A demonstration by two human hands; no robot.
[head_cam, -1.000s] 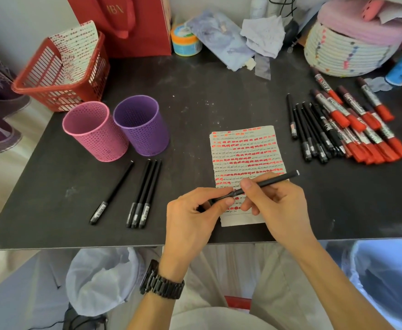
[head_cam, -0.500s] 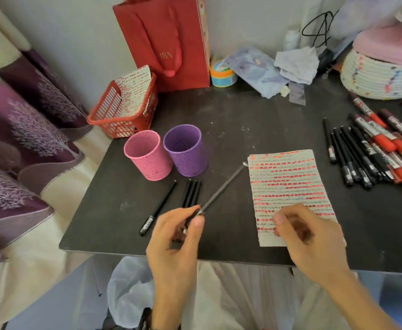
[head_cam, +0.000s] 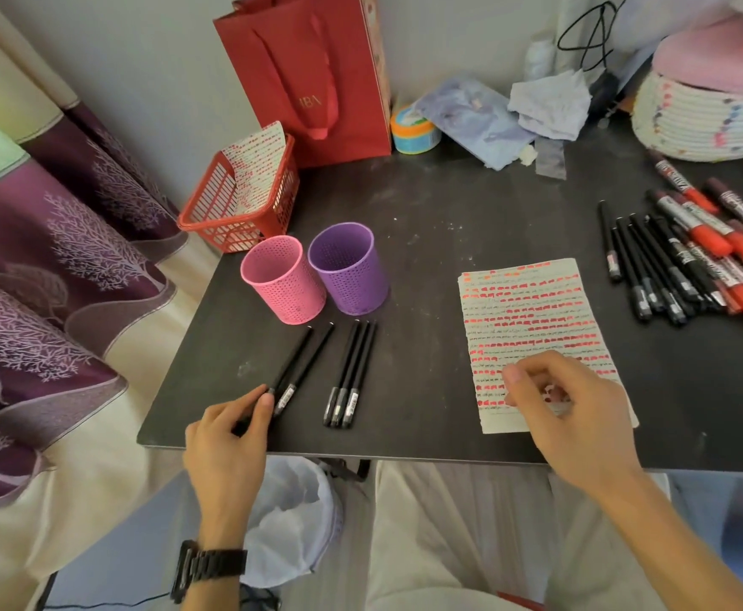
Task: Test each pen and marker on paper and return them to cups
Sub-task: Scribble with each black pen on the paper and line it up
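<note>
Left hand: the left hand [head_cam: 228, 434] is at the near left edge of the tabletop [head_cam: 449, 213], thumb and forefinger pinched on the near end of a black pen [head_cam: 294, 358].
Black pen: it lies low along the tabletop, its far end pointing at the pink cup [head_cam: 284, 280]. It sits just beside and nearly parallel to a second pen [head_cam: 312, 361].
Step in hand: probably laying this tested pen down in the row in front of the cups.
Doing it well: keep the barrel flat and in line with the second pen. Let go only once it rests, so it does not roll toward the near edge. Cupping it later means lifting it upright over a rim.
Cups: the pink cup and the purple cup [head_cam: 347, 269] stand touching, beyond the pens. No pen sticks out of either.
Three pens: three black pens [head_cam: 352, 372] lie together to the right, apart from the held pair.
Paper: the test paper [head_cam: 532, 315] is covered in rows of red marks.
Right hand: the right hand [head_cam: 577, 421] is over the paper's near corner, fingers loosely curled, apparently holding nothing.
Untested stock: more black pens [head_cam: 651, 266] and red markers [head_cam: 722, 240] lie at the far right.
</note>
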